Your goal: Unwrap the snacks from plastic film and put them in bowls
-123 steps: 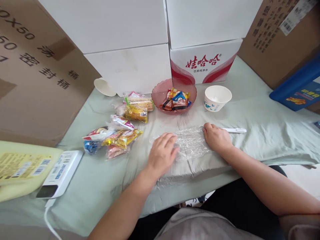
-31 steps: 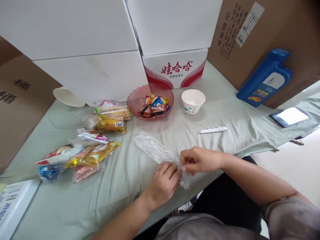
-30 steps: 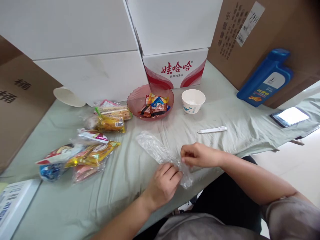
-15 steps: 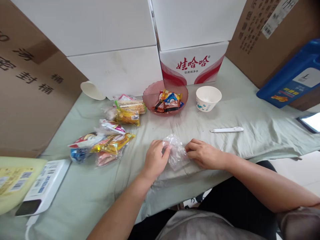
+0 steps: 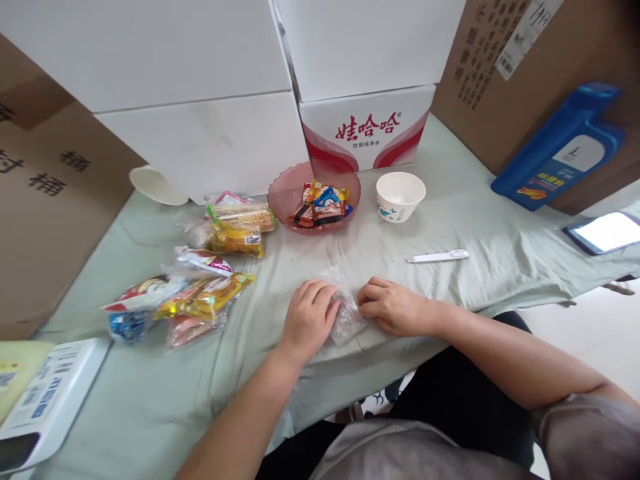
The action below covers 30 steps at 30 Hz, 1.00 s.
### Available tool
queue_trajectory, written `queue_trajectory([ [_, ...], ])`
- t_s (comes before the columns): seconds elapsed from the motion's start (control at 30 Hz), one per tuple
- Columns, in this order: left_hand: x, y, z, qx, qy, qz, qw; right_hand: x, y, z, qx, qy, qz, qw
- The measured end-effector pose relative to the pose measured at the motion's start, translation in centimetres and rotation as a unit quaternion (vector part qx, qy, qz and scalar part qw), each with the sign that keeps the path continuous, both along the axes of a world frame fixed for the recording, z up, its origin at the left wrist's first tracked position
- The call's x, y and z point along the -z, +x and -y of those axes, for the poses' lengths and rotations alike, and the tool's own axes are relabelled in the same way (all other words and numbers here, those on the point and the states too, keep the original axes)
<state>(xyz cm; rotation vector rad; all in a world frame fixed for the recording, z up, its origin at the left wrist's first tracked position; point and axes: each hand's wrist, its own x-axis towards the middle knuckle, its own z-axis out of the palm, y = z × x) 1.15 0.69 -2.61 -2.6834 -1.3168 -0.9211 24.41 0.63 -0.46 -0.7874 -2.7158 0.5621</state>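
A small, crumpled clear plastic bag [image 5: 346, 313] lies folded on the pale green cloth [image 5: 450, 227] near the table's front edge. My left hand [image 5: 309, 319] rests on its left side with fingers curled over the plastic. My right hand [image 5: 393, 308] presses on its right edge, fingers bent and pinching the film. Both hands sit close together with the bag between them.
A pink bowl [image 5: 287, 200] of wrapped sweets and a white paper cup [image 5: 400, 196] stand behind. A white pen-like stick [image 5: 437, 256] lies to the right. Snack packets [image 5: 200, 293] lie left, beside a white device [image 5: 45, 400]. White and brown cartons, a blue jug [image 5: 560, 150] and a phone [image 5: 603, 232] ring the table.
The clear bag was spread flat, then drawn into a long strip, and is now folded into a small wad between both hands. The hands have come closer together.
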Motion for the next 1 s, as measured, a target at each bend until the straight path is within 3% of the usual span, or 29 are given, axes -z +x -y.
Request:
queue_trajectory([
  [0.17,0.7,0.3,-0.4,0.020,-0.076,-0.050,0.996,-1.2,0.3,0.4,0.100,0.062,-0.083,0.990],
  [0.27,1.1,0.1,-0.5,0.009,-0.083,-0.053,0.995,-1.5,-0.3,1.1,0.037,0.097,-0.090,0.991],
  [0.37,1.2,0.0,-0.5,0.008,-0.083,-0.065,0.994,-0.6,-1.3,1.7,-0.044,0.088,-0.010,0.995],
  [0.5,1.2,-0.1,-0.4,0.013,-0.085,-0.080,0.993,0.5,-1.8,2.0,-0.043,0.102,0.047,0.993],
  [0.63,1.0,-0.1,-0.3,0.020,-0.084,-0.071,0.994,0.2,-1.9,2.1,-0.047,0.156,0.032,0.986],
  [0.87,0.5,0.1,0.2,0.173,-0.101,-0.037,0.979,-0.9,-2.5,3.6,-0.082,0.149,0.048,0.984],
  [1.0,0.7,0.2,0.0,0.186,-0.124,-0.002,0.975,-0.5,-2.5,3.6,-0.045,0.148,0.059,0.986],
])
